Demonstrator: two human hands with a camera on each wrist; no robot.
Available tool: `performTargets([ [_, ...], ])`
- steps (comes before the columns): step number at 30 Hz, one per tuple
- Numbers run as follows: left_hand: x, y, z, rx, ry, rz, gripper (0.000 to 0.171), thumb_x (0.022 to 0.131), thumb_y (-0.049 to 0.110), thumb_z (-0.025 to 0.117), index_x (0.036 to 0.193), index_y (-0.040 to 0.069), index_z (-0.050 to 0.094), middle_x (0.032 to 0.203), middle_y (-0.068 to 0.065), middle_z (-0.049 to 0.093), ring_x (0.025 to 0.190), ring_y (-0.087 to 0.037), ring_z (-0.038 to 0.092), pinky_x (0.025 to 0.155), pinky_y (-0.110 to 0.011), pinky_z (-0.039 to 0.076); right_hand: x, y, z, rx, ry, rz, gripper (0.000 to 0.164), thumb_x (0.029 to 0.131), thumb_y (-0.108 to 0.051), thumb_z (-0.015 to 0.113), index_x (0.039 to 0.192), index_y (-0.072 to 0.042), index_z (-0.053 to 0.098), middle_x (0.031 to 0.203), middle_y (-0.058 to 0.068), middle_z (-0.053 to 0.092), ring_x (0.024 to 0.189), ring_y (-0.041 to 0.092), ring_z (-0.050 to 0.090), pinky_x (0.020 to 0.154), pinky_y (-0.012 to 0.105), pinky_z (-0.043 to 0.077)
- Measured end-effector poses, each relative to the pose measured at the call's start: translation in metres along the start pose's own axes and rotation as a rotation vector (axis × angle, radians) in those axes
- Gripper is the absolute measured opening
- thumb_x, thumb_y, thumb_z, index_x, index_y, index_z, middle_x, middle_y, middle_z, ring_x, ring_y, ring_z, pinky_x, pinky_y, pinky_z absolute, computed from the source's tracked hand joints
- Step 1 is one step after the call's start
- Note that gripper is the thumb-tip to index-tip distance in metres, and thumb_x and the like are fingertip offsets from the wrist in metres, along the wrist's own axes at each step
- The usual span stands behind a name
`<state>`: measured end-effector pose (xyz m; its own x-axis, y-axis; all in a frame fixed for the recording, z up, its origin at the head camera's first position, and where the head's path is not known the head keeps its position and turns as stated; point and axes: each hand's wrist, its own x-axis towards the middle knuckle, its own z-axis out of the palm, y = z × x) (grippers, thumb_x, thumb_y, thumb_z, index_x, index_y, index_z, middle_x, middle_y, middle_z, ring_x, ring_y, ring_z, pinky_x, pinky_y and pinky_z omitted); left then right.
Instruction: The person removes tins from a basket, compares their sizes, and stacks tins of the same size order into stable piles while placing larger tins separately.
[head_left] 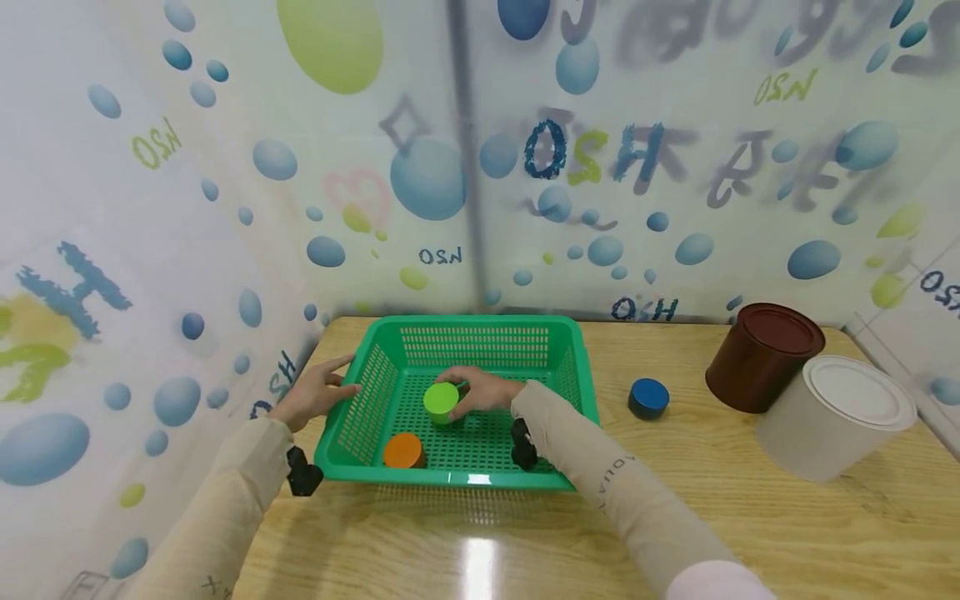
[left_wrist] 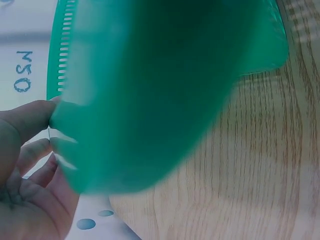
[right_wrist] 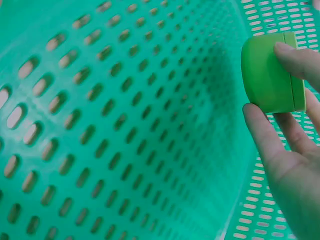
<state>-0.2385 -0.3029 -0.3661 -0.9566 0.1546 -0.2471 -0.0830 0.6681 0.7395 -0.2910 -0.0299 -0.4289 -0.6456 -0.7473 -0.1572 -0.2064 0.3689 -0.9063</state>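
Observation:
My right hand (head_left: 483, 390) reaches into the green plastic basket (head_left: 480, 477) and pinches a lime-green round box (head_left: 440, 402) between thumb and fingers. In the right wrist view, a seam like a lid line rings the lime-green box (right_wrist: 272, 75); I cannot tell whether it touches the basket's floor. An orange round box (head_left: 403, 451) lies in the basket's near left corner. At the basket's left side, my left hand (head_left: 318, 393) grips the rim, thumb over the edge. The left wrist view shows thumb and fingers of the left hand (left_wrist: 30, 150) at the basket's edge.
Right of the basket, a blue round box (head_left: 648, 398) sits on the wooden table (head_left: 675, 500). Farther right stand a dark brown lidded canister (head_left: 761, 358) and a white lidded canister (head_left: 832, 421). A patterned wall covering (head_left: 510, 233) rises behind and at the left.

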Motion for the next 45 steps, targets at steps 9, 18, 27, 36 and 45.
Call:
performTargets([
  [9,0.002,-0.002,-0.001,0.018,-0.012,-0.011,0.066,0.09,0.019,0.052,0.142,0.004,0.014,0.12,-0.035,0.039,0.092,-0.031,0.056,0.075,-0.043,0.048,-0.013,-0.026,-0.014,0.012,0.006,-0.05,0.057,0.075,0.002,0.068,0.126,-0.009,0.045,0.121,0.008,0.045,0.107,0.027,0.045,0.081,0.033,0.044],
  [18,0.0,-0.002,0.0,0.014,-0.018,0.0,0.066,0.091,0.019,0.052,0.142,0.004,0.013,0.119,-0.034,0.041,0.091,-0.03,0.056,0.076,-0.046,0.047,-0.043,-0.041,-0.034,-0.023,0.033,-0.096,0.059,0.075,-0.004,0.07,0.128,-0.014,0.045,0.124,0.003,0.045,0.109,0.025,0.046,0.083,0.033,0.044],
  [27,-0.001,-0.001,0.001,0.016,-0.006,-0.003,0.066,0.09,0.019,0.053,0.142,0.003,0.015,0.118,-0.033,0.042,0.089,-0.028,0.056,0.075,-0.046,0.047,-0.095,-0.036,-0.063,-0.052,0.126,-0.179,0.062,0.075,-0.006,0.07,0.13,-0.006,0.041,0.125,0.009,0.044,0.11,0.025,0.046,0.09,0.038,0.039],
  [36,-0.001,-0.005,0.002,0.016,-0.012,0.016,0.066,0.09,0.02,0.053,0.142,0.004,0.015,0.117,-0.033,0.043,0.088,-0.027,0.057,0.072,-0.043,0.049,-0.156,-0.014,-0.094,-0.031,0.233,-0.114,0.064,0.08,-0.015,0.067,0.134,-0.009,0.034,0.135,0.01,0.031,0.116,0.033,0.04,0.092,0.047,0.036],
  [45,-0.001,-0.004,0.001,0.028,-0.001,0.014,0.067,0.09,0.02,0.053,0.142,0.004,0.015,0.116,-0.032,0.044,0.084,-0.024,0.058,0.069,-0.038,0.049,-0.202,0.012,-0.117,-0.059,0.38,-0.086,0.059,0.082,-0.014,0.065,0.133,-0.008,0.036,0.131,0.013,0.035,0.117,0.037,0.036,0.092,0.055,0.031],
])
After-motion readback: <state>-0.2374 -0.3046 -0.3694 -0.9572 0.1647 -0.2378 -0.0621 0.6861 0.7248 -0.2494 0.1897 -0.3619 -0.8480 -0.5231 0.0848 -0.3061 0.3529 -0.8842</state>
